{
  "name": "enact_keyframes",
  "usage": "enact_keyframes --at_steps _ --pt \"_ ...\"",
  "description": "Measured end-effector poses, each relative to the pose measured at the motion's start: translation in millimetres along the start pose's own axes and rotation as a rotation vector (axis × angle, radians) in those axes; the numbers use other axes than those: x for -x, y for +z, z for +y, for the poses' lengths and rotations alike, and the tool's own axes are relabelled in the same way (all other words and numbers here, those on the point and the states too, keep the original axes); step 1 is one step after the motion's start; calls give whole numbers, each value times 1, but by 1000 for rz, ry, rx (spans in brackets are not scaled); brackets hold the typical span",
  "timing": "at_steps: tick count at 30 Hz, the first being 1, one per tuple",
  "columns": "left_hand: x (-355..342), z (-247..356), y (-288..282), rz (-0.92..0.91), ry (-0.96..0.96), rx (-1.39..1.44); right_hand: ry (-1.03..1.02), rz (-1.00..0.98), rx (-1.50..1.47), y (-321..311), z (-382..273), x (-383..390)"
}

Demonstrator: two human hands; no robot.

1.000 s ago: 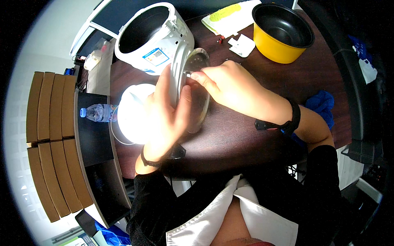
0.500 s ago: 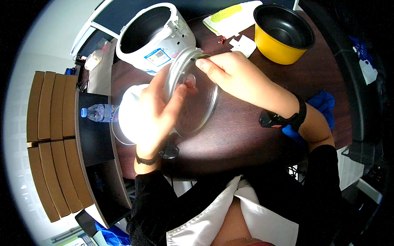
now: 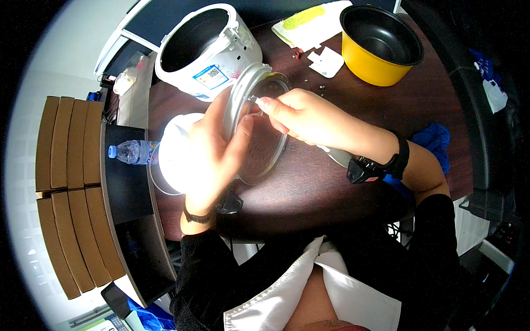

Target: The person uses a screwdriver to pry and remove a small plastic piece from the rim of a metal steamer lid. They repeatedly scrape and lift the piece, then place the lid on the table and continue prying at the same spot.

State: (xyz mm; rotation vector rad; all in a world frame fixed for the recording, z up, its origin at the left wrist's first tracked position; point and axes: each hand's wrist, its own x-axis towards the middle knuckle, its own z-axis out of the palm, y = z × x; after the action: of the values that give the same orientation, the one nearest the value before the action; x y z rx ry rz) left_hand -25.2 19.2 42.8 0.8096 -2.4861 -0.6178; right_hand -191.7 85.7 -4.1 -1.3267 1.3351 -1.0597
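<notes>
My left hand grips a round lid with a pale rim and a shiny see-through inner face, tilted up over the table. Its thumb lies across the inner face. Close by the thumb, my right hand is closed in a pinch at the lid's middle. A small pale tip pokes out at those fingers; what it belongs to is hidden. Below the right wrist shows a pale, smooth, elongated end; I cannot tell whether this hand holds it. Left of the left hand is a glare-washed white round thing.
A white rice cooker body stands behind the lid. A yellow pot with black inside is at the far right, near a white plastic piece and a cloth. A water bottle lies left; a blue cloth lies right.
My right hand has moved from the lid's upper rim down toward its middle. The pale end below the right wrist has come into view, along with small bits on the table.
</notes>
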Motion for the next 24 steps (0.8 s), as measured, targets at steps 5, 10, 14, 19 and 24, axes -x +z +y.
enact_keyframes --at_steps 5,10,14,19,24 --pt "3 -2 3 9 51 -97 -87 124 143 7 7 -2" --pt "4 -6 8 37 54 14 -109 121 126 8 9 -3" --pt "6 -5 8 98 152 -4 -114 73 130 4 3 1" --pt "9 -8 9 138 195 20 -155 71 122 4 -4 4" --pt "7 -3 7 110 175 4 -307 246 368 4 -3 7"
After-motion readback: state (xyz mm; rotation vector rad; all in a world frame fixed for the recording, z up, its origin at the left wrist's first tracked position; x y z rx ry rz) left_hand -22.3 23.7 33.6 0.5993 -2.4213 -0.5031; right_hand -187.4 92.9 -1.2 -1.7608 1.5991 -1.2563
